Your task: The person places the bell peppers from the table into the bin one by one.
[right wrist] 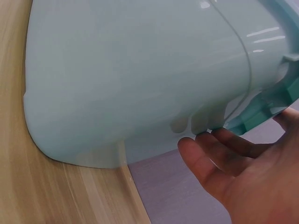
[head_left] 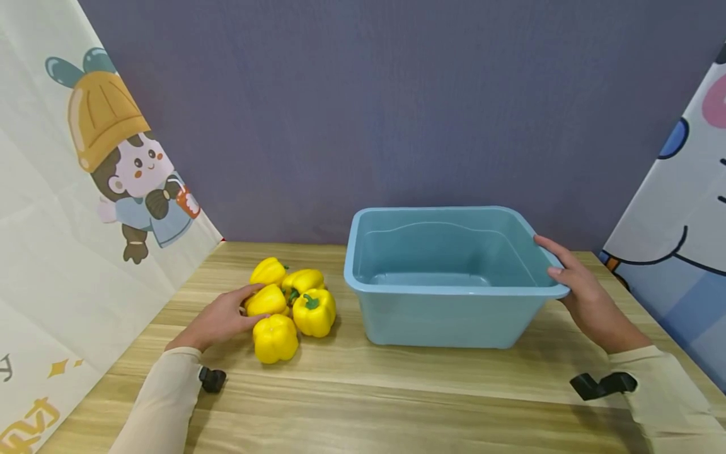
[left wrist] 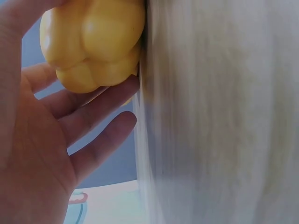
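Note:
Several yellow bell peppers sit in a cluster on the left of the table in the head view. My left hand (head_left: 224,316) has its thumb and fingers around the leftmost yellow bell pepper (head_left: 268,301), which rests on the table. In the left wrist view the lobed end of that pepper (left wrist: 93,42) shows between thumb and fingers. To the right stands a light-blue plastic bin (head_left: 454,318), upright, its inside bare. My right hand (head_left: 587,296) grips the bin's right rim, and its fingertips (right wrist: 189,149) reach beneath the rim against the outer wall in the right wrist view.
A front pepper (head_left: 275,339) lies close by my left thumb; others touch it on the right and behind. The wooden table (head_left: 363,403) ends at a dark grey-blue back panel (head_left: 363,113). Cartoon-printed sheets (head_left: 51,208) border both sides.

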`<state>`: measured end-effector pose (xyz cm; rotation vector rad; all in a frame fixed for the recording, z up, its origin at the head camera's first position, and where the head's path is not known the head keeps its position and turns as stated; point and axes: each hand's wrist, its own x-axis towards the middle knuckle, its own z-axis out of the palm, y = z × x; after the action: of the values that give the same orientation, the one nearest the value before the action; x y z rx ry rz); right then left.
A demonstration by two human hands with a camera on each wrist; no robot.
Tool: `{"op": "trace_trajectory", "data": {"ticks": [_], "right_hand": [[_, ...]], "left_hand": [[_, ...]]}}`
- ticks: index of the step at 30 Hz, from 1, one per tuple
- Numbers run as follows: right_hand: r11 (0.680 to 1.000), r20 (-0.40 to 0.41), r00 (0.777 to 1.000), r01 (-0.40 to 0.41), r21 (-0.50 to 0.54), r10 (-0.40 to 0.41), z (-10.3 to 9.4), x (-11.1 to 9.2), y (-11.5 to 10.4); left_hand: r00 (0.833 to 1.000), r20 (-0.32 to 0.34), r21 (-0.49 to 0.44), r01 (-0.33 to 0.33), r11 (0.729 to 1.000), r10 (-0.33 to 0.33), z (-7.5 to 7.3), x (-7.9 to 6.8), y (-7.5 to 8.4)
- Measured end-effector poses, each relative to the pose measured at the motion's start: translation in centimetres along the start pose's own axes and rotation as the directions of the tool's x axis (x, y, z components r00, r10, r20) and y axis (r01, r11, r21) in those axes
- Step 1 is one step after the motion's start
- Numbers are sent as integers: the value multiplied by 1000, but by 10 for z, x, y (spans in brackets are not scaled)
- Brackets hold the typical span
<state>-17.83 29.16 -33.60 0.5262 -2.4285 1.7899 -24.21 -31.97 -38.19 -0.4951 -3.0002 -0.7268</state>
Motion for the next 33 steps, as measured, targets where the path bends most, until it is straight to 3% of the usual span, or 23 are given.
{"op": "trace_trajectory", "data": {"ticks": [16, 33], "right_hand": [[1000, -7, 1000, 10, -21, -10, 0, 0, 2], [1000, -17, 1000, 12, -13, -13, 2, 0, 1]], "left_hand": [[998, -67, 41, 16, 999, -13, -1, -2, 4], [995, -100, -22, 4, 1000, -6, -3, -1, 9]]}}
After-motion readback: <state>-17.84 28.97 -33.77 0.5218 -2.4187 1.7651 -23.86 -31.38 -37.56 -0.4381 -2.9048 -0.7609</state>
